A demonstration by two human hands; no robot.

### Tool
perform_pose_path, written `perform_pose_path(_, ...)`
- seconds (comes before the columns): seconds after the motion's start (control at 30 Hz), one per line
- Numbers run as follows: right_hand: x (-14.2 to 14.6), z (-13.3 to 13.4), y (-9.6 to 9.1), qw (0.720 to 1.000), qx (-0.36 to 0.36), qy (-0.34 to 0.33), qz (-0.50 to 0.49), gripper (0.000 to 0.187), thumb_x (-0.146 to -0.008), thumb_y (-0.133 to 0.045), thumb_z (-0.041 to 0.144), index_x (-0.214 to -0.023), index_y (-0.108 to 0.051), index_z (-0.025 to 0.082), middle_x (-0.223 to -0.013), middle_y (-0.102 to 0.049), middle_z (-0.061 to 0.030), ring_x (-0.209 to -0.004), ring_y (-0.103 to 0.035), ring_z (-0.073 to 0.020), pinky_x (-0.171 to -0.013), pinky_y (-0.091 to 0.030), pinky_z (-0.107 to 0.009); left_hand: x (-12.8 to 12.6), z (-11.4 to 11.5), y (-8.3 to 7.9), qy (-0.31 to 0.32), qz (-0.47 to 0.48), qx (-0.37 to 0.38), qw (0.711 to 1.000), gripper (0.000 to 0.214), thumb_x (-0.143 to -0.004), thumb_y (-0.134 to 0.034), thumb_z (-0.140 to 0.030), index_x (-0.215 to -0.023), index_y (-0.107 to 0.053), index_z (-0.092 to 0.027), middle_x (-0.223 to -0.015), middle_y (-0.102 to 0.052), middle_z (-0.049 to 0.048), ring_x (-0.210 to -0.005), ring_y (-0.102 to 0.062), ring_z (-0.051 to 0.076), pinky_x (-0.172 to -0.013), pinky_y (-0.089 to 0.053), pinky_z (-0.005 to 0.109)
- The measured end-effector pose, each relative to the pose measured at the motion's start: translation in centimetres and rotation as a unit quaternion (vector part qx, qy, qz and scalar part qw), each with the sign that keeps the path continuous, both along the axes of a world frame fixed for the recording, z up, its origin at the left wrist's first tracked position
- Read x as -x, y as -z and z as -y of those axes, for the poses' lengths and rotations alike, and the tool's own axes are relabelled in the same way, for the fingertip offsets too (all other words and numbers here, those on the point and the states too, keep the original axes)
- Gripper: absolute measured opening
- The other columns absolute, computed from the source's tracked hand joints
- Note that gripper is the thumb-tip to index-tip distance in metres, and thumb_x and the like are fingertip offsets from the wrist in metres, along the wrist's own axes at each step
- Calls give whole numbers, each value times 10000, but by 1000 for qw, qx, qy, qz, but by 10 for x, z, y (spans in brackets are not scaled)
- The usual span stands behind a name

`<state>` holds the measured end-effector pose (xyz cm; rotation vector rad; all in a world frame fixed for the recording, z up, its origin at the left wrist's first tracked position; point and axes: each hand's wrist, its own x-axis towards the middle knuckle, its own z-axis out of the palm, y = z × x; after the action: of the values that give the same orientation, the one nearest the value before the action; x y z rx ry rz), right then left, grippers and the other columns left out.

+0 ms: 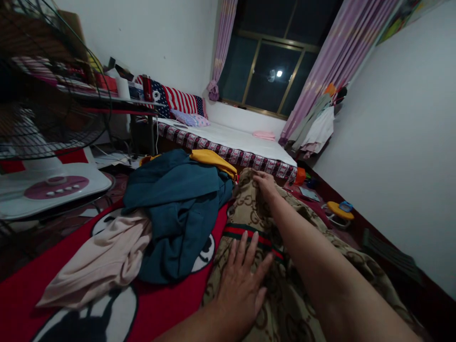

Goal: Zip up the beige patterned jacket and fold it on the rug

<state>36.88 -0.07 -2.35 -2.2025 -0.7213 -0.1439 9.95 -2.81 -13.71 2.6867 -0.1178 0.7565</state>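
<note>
A tan dress (245, 204) with a brown letter pattern and a green-and-red waist stripe lies spread in front of me. My left hand (242, 280) rests flat on it just below the stripe, fingers apart. Farther up, my right hand (264, 184) is closed at the dress's far end, its fingers bent on the cloth. Left of the dress lies a crumpled dark teal garment (178, 190), with a yellow cloth (213, 160) at its far edge and a pale pink garment (103, 256) partly beneath it.
Under the clothes is a red blanket (171, 304) with cartoon faces. A fan (53, 180) and a cluttered desk (124, 102) stand at left. A bed (228, 135) lies beyond, below the window. At right are a yellow stool (340, 210) and hanging clothes (318, 128).
</note>
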Motion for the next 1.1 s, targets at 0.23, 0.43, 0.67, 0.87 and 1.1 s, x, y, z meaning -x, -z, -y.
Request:
perform_pose_path(0.23,-8,-1,45,991,71,72,84,317,-893,-454,272,-1104,-669,171,-1080,-689,-117,-1035,-613,-251,-880,-451,-368,-4,0,12,2,-16,19,1000,794,-819,-602,-391,-1496,-190,-349,-1593,25,110,-1439,-15,394,-1111,-160,650)
perform_pose_path(0.43,12,-11,58,963,235,89,96,308,-828,-512,117,-1108,-641,132,-1024,-677,-191,-1037,-609,-312,-889,-430,-455,-6,-4,11,3,-76,18,997,737,-810,-588,-412,-1476,-288,-313,-1579,-111,139,-1432,-65,397,-1124,-170,626)
perform_pose_path(0.67,51,6,52,928,297,-83,209,640,-937,-407,424,-1497,-220,177,-1556,-240,-109,-1438,-135,-262,-1149,-73,-485,-6,1,-6,-16,-99,15,995,676,-845,-522,-478,-1421,-420,-138,-1522,-271,207,-1417,-178,394,-1135,-213,578)
perform_pose_path(0.87,47,14,80,917,365,-122,106,619,-944,-339,528,-1468,-325,200,-1546,-273,-77,-1421,-232,-246,-1126,-205,-452,1,-3,-11,16,-58,18,998,389,-886,-467,-241,-1246,-584,-154,-1387,-512,131,-1298,-454,272,-1114,-345,459)
perform_pose_path(1.1,85,102,31,947,284,-15,151,347,-931,-406,301,-1208,-599,220,-1267,-602,-55,-1188,-516,-199,-1009,-365,-297,2,-7,-16,-14,-24,30,999,424,-859,-509,-208,-1276,-547,-147,-1412,-450,168,-1312,-420,302,-1097,-356,481)
